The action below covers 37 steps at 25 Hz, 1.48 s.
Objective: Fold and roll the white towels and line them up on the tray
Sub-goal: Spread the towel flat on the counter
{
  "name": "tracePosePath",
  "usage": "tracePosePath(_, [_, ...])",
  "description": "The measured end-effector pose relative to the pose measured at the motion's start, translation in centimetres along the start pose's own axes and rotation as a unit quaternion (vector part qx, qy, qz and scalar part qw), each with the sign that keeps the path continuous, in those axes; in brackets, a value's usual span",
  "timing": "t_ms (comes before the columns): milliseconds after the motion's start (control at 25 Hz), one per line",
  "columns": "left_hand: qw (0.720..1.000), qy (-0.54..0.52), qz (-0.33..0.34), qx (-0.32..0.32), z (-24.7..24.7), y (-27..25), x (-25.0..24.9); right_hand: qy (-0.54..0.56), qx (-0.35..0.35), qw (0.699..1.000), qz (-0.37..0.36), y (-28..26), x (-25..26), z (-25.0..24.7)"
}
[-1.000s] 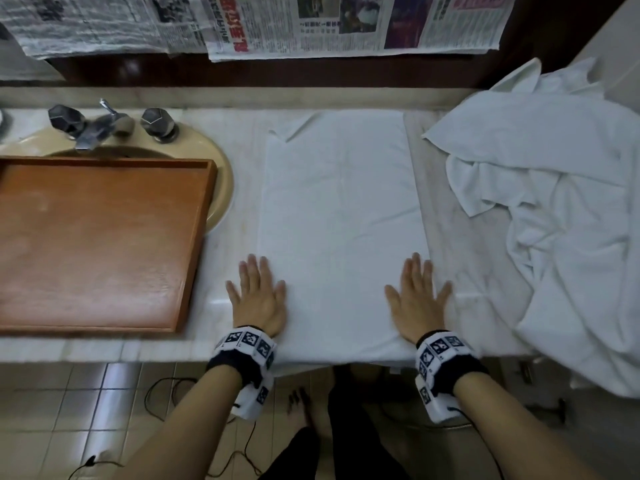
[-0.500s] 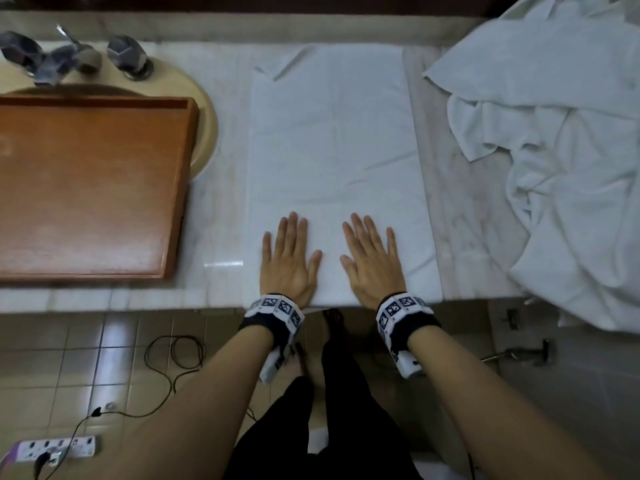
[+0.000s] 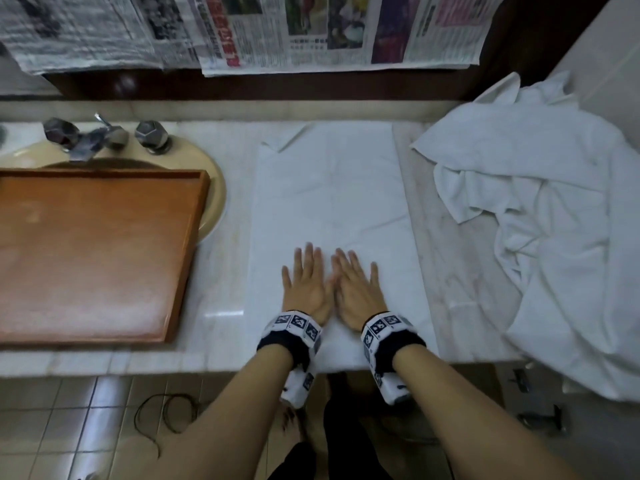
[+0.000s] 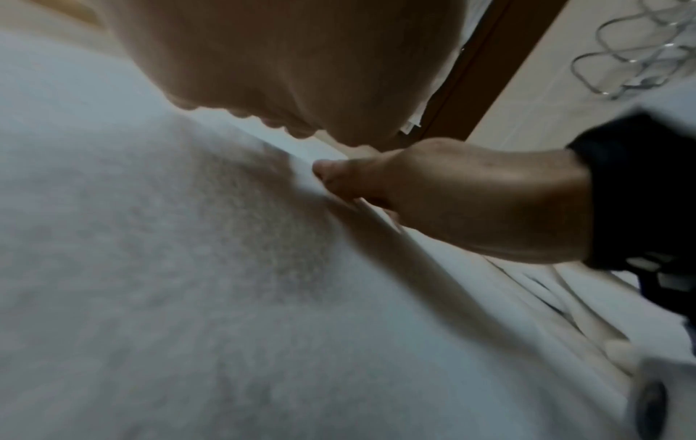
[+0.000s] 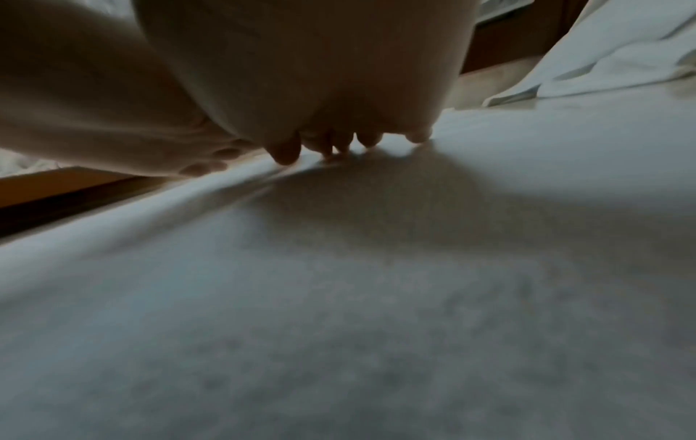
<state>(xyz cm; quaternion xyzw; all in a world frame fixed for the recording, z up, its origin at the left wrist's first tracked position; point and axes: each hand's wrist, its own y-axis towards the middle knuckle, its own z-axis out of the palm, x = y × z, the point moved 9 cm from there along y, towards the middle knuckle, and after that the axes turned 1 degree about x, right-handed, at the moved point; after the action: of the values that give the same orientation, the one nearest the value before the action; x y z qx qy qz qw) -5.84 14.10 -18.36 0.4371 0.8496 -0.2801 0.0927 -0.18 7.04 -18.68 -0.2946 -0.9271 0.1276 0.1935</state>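
Note:
A folded white towel (image 3: 332, 202) lies flat as a long rectangle on the marble counter, its near end at the counter's front edge. My left hand (image 3: 306, 282) and right hand (image 3: 356, 285) press flat on its near half, side by side and touching, fingers straight and spread. In the left wrist view my left hand (image 4: 286, 74) rests on the towel (image 4: 188, 282), with the right hand (image 4: 452, 196) beside it. The right wrist view has my right hand (image 5: 320, 89) flat on the towel (image 5: 376, 297). The wooden tray (image 3: 93, 254) sits left, with nothing on it.
A heap of crumpled white towels (image 3: 554, 237) covers the counter's right end and hangs over its front edge. The tray rests over a beige sink (image 3: 213, 188) with chrome taps (image 3: 86, 140). Newspapers (image 3: 277, 32) hang on the back wall. Cables lie on the tiled floor (image 3: 69, 427).
My hands slid inward from the towel's side edges to its middle and now touch each other, a little farther up the towel. The towel stays flat.

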Motion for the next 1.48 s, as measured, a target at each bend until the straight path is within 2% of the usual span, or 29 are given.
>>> tracePosePath(80, [0.998, 0.002, -0.058, 0.001, -0.2, 0.8, 2.9, -0.009, -0.030, 0.997, 0.078, 0.4, -4.5, -0.5])
tracePosePath(160, [0.979, -0.026, -0.197, -0.052, -2.5, 0.6, 8.3, 0.017, -0.040, 0.969, 0.241, -0.2, -11.1, -1.7])
tracePosePath(200, [0.969, -0.043, -0.236, -0.064, -3.5, 0.8, 9.2, 0.031, -0.030, 0.955, 0.293, -0.3, -12.5, -2.3])
tracePosePath(240, [0.971, -0.052, -0.222, -0.067, -4.0, 1.6, 8.1, 0.041, -0.026, 0.957, 0.286, 0.5, -11.9, -3.0])
tracePosePath(280, [0.985, -0.054, -0.155, -0.061, -4.3, 3.2, 5.1, 0.039, -0.037, 0.974, 0.222, 1.9, -9.4, -3.8])
tracePosePath(360, [0.998, -0.059, -0.008, -0.007, -3.2, 6.2, -1.1, 0.026, -0.013, 0.999, 0.037, 4.7, -3.8, -3.7])
tracePosePath(400, [0.998, -0.049, 0.021, 0.016, -2.9, 7.2, -1.9, 0.014, 0.006, 1.000, -0.011, 5.4, -3.1, -3.5])
tracePosePath(440, [0.999, -0.032, 0.008, 0.017, -3.3, 8.2, -0.4, 0.007, 0.009, 1.000, -0.006, 6.1, -4.7, -3.7])
tracePosePath(480, [0.999, -0.016, -0.039, 0.001, -4.2, 9.0, 2.4, 0.004, 0.010, 0.999, 0.052, 6.7, -7.9, -4.2])
tracePosePath(560, [0.974, -0.020, -0.220, -0.052, -6.7, 8.7, 9.3, 0.042, 0.009, 0.967, 0.250, 6.4, -15.0, -5.6])
tracePosePath(600, [0.959, -0.039, -0.273, -0.064, -7.6, 8.4, 10.5, 0.055, 0.017, 0.950, 0.306, 6.1, -16.3, -6.1])
tracePosePath(640, [0.959, -0.057, -0.266, -0.074, -8.3, 8.8, 9.3, 0.056, 0.017, 0.952, 0.302, 6.7, -15.3, -6.8])
tracePosePath(720, [0.990, -0.081, -0.096, -0.058, -8.0, 11.7, 1.9, 0.033, 0.001, 0.989, 0.147, 10.0, -9.0, -7.4])
tracePosePath(760, [0.996, -0.085, -0.014, -0.030, -7.1, 13.0, -1.4, 0.031, 0.007, 0.998, 0.059, 11.4, -6.1, -7.1])
tracePosePath(800, [0.997, -0.076, 0.033, -0.001, -6.4, 13.7, -2.8, 0.021, 0.022, 1.000, 0.007, 12.2, -4.9, -6.7])
tracePosePath(840, [0.998, -0.061, 0.032, 0.007, -6.5, 14.6, -1.9, 0.020, 0.030, 0.999, 0.007, 13.0, -5.8, -6.7])
tracePosePath(880, [0.999, -0.041, -0.010, -0.009, -7.2, 15.3, 0.7, 0.019, 0.030, 0.998, 0.048, 13.7, -8.4, -7.1])
tracePosePath(960, [0.983, -0.025, -0.171, -0.062, -9.3, 15.4, 7.1, 0.047, 0.014, 0.973, 0.224, 13.6, -15.2, -8.4])
tracePosePath(1000, [0.971, -0.048, -0.222, -0.067, -9.9, 15.1, 8.2, 0.060, 0.011, 0.958, 0.280, 13.2, -16.7, -9.0])
tracePosePath(1040, [0.972, -0.087, -0.211, -0.060, -10.1, 15.6, 6.9, 0.065, 0.004, 0.959, 0.276, 13.7, -16.0, -9.6])
tracePosePath(1120, [0.990, -0.127, -0.056, -0.018, -9.0, 17.6, -0.4, 0.040, -0.008, 0.993, 0.109, 16.1, -10.0, -9.8])
tracePosePath(1160, [0.993, -0.121, 0.006, 0.003, -7.9, 18.4, -2.9, 0.024, 0.003, 0.999, 0.027, 17.0, -7.6, -9.1])
tracePosePath(1200, [0.994, -0.099, 0.032, 0.015, -7.6, 18.9, -3.4, 0.022, 0.017, 1.000, -0.006, 17.4, -7.0, -8.7])
tracePosePath(1240, [0.997, -0.078, 0.010, -0.004, -8.2, 19.8, -1.6, 0.030, 0.020, 0.999, 0.018, 18.0, -8.6, -9.0])
tracePosePath(1280, [0.996, -0.063, -0.050, -0.030, -9.1, 20.4, 1.5, 0.048, 0.019, 0.995, 0.090, 18.4, -11.5, -9.6])
tracePosePath(1360, [0.969, -0.063, -0.222, -0.086, -11.6, 19.9, 7.4, 0.077, 0.015, 0.963, 0.257, 17.8, -17.0, -11.1])
tracePosePath(1400, [0.961, -0.096, -0.241, -0.091, -12.1, 19.9, 7.7, 0.079, 0.017, 0.957, 0.279, 17.8, -17.4, -11.7])
tracePosePath(1440, [0.969, -0.133, -0.186, -0.091, -12.4, 20.7, 5.4, 0.072, 0.006, 0.967, 0.243, 18.7, -15.9, -12.2])
tracePosePath(1480, [0.983, -0.145, -0.088, -0.069, -12.2, 21.8, 1.5, 0.056, -0.002, 0.984, 0.169, 20.1, -13.3, -12.5])
